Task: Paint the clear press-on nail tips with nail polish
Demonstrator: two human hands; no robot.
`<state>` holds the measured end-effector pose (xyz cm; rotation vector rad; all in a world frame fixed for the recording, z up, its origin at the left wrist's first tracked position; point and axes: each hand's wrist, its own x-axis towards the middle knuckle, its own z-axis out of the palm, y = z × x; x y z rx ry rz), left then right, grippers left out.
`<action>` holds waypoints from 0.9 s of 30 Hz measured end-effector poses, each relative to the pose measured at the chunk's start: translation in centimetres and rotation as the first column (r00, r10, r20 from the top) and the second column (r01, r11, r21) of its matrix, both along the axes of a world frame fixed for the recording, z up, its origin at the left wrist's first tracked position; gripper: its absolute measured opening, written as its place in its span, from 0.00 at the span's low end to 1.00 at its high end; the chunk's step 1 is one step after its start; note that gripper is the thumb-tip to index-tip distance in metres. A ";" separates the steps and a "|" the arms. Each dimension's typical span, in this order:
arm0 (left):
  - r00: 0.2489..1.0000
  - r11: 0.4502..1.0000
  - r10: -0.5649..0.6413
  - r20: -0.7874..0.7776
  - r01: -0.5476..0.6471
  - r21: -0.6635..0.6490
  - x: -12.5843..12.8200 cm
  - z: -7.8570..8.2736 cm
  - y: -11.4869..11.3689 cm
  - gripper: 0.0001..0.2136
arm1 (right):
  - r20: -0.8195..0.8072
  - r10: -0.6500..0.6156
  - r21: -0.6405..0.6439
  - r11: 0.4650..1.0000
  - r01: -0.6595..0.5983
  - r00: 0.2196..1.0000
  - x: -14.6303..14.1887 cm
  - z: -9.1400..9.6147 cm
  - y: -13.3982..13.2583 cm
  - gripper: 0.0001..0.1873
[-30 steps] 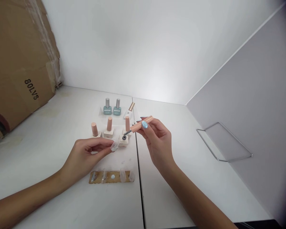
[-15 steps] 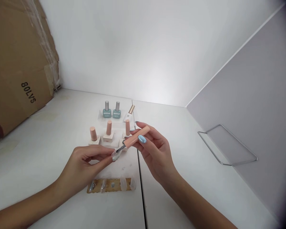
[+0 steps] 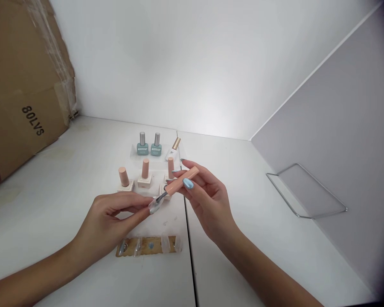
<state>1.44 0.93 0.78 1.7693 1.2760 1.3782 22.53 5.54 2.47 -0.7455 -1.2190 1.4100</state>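
Between its thumb and fingers, my left hand (image 3: pixel 118 215) pinches a clear false nail (image 3: pixel 155 205). My right hand (image 3: pixel 208 196) grips a nail polish brush (image 3: pixel 182 181) by its peach cap, and the dark bristles touch the false nail. Behind my hands stand several cream bottles with peach caps, among them one bottle (image 3: pixel 144 180) in the middle and another (image 3: pixel 125 185) at the left; one is partly hidden by the brush. Below my hands lies a wooden strip (image 3: pixel 144 248) bearing several clear false nails.
Two teal polish bottles (image 3: pixel 142 148) and a tilted white bottle with a gold cap (image 3: pixel 172 152) stand on a clear tray farther back. A cardboard box (image 3: pixel 25 85) is at the left. A metal wire frame (image 3: pixel 288 204) rests by the right wall. A dark seam (image 3: pixel 189 238) crosses the table.
Both hands keep their holds, with the brush still against the false nail. The view has shifted slightly, so the bottles and box appear a little displaced.
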 end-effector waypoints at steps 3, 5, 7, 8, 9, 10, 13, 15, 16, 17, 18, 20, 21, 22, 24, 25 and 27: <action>1.000 1.000 0.008 -0.018 -0.007 0.030 -0.1 -0.3 0.0 0.08 | -0.020 -0.083 0.000 0.997 0.083 0.996 0.1 0.2 0.2 0.15; 0.999 0.998 0.029 -0.026 -0.027 0.048 -0.1 -0.4 0.0 0.08 | -0.045 -0.100 -0.006 0.995 0.100 0.994 0.1 0.3 0.2 0.14; 0.998 0.996 0.055 -0.034 -0.052 0.079 -0.1 -0.5 0.0 0.08 | -0.072 -0.082 -0.004 0.997 0.082 0.994 0.2 0.3 0.1 0.14; 0.997 0.994 0.065 -0.039 -0.061 0.096 -0.1 -0.5 0.0 0.08 | -0.075 -0.063 0.004 0.998 0.063 0.995 0.2 0.3 0.0 0.15; 0.996 0.992 0.073 -0.046 -0.068 0.109 -0.1 -0.5 -0.1 0.08 | -0.070 -0.045 0.019 0.999 0.046 0.997 0.2 0.2 -0.1 0.15; 0.996 0.990 0.076 -0.053 -0.069 0.122 -0.1 -0.5 -0.1 0.09 | -0.059 -0.019 0.033 0.999 0.021 0.998 0.2 0.1 -0.2 0.15; 0.995 0.989 0.071 -0.071 -0.061 0.131 -0.1 -0.5 -0.1 0.12 | -0.031 0.049 0.054 0.997 -0.047 0.998 0.1 -0.3 -0.4 0.16; 0.994 0.989 0.071 -0.079 -0.060 0.131 -0.2 -0.6 -0.2 0.11 | -0.031 0.059 0.056 0.997 -0.058 0.998 0.0 -0.4 -0.5 0.16; 0.994 0.989 0.072 -0.083 -0.061 0.133 -0.2 -0.6 -0.2 0.11 | -0.034 0.059 0.056 0.997 -0.057 0.998 -0.1 -0.5 -0.5 0.16; 0.993 0.989 0.074 -0.087 -0.062 0.135 -0.2 -0.6 -0.2 0.10 | -0.040 0.055 0.058 0.997 -0.053 0.998 -0.1 -0.5 -0.5 0.16; 0.993 0.988 0.074 -0.090 -0.061 0.140 -0.2 -0.6 -0.2 0.10 | -0.045 0.051 0.061 0.997 -0.048 0.998 -0.1 -0.5 -0.4 0.16; 0.993 0.986 0.074 -0.094 -0.059 0.154 -0.2 -0.7 -0.2 0.10 | -0.056 0.027 0.063 0.998 -0.024 0.998 -0.1 -0.4 -0.3 0.15; 0.993 0.985 0.074 -0.094 -0.058 0.165 -0.2 -0.7 -0.2 0.09 | -0.061 0.005 0.061 0.998 -0.002 0.998 -0.1 -0.4 -0.2 0.15; 0.993 0.983 0.075 -0.095 -0.057 0.175 -0.2 -0.8 -0.1 0.09 | -0.068 -0.021 0.058 0.998 0.025 0.997 -0.1 -0.4 -0.1 0.14; 0.992 0.979 0.075 -0.100 -0.054 0.195 -0.2 -0.8 -0.1 0.09 | -0.085 -0.062 0.048 0.997 0.066 0.994 0.1 -0.3 0.1 0.13; 0.992 0.978 0.075 -0.102 -0.054 0.202 -0.2 -0.8 -0.1 0.09 | -0.095 -0.073 0.047 0.996 0.078 0.993 0.1 -0.3 0.1 0.13; 0.992 0.977 0.072 -0.107 -0.048 0.209 -0.2 -0.8 0.0 0.09 | -0.113 -0.061 0.064 0.996 0.068 0.992 0.2 -0.3 0.1 0.13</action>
